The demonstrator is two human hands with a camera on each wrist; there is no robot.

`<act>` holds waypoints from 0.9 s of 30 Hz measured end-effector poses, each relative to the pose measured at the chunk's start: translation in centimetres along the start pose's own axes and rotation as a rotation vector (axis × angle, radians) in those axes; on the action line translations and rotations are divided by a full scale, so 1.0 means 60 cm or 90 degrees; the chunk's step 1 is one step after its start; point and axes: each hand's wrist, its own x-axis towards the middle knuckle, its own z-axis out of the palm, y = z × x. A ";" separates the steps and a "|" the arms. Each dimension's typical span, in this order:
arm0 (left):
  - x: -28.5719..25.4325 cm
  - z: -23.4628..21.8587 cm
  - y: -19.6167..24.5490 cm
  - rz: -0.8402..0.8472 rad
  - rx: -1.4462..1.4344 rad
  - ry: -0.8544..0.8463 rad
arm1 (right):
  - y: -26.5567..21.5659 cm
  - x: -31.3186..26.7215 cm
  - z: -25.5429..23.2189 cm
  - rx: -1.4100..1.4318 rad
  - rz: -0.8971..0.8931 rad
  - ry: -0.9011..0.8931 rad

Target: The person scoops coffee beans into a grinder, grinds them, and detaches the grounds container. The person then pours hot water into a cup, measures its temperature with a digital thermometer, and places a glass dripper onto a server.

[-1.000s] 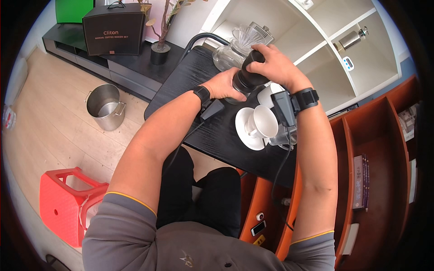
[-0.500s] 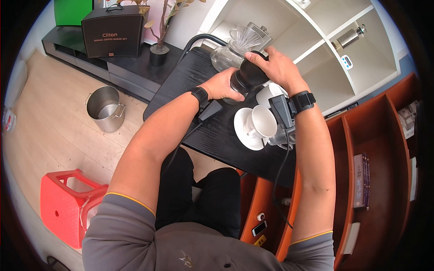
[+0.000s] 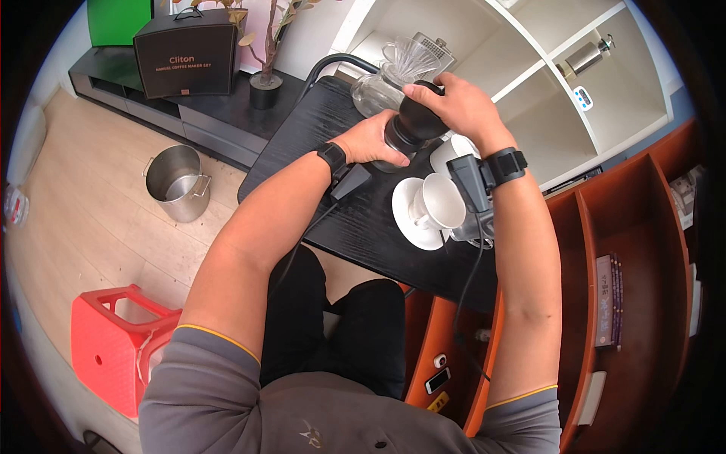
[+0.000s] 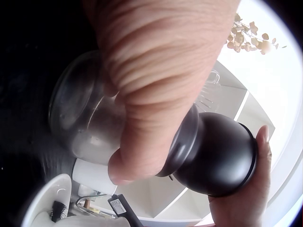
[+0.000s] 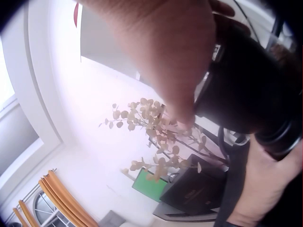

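Observation:
Over the black table point(image 3: 348, 216), both hands hold a manual coffee grinder point(image 3: 421, 121) with a black bulbous top and a clear glass jar point(image 4: 83, 118) below. My left hand point(image 3: 369, 141) grips it low, thumb across the glass near the black collar. The right hand point(image 3: 473, 112) grips the rounded black top from above; in the left wrist view its palm lies against the end of that top. The grinder leans, its top toward the right hand. Close to it stand a white cup point(image 3: 442, 203) on a saucer point(image 3: 404, 212) and another white vessel point(image 3: 445, 154), partly hidden by the right hand.
Behind the grinder stands a glass server point(image 3: 367, 97) with a ribbed clear dripper point(image 3: 411, 60). A glass vessel point(image 3: 465, 233) is beside the saucer. White shelves point(image 3: 522, 113) border the table's far side; a steel pot point(image 3: 178, 185) and red stool point(image 3: 106, 352) are at left.
The right hand has turned slightly around the grinder's black top, its fingers shifting position. The left hand keeps its grip on the lower part, nearly unmoved.

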 end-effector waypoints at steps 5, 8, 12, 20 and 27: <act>-0.004 -0.001 0.004 -0.002 0.004 -0.007 | 0.047 0.024 0.057 0.133 -0.150 0.151; -0.007 -0.001 0.011 -0.004 -0.026 -0.008 | 0.067 0.021 0.043 0.302 -0.228 0.069; -0.005 -0.001 0.009 -0.009 -0.023 -0.009 | 0.072 0.018 0.035 0.347 -0.231 -0.010; 0.001 0.001 -0.003 0.012 -0.012 0.003 | 0.021 0.005 0.046 0.076 -0.013 0.139; -0.005 -0.001 0.010 -0.006 -0.041 -0.012 | 0.078 0.035 0.070 0.309 -0.328 0.119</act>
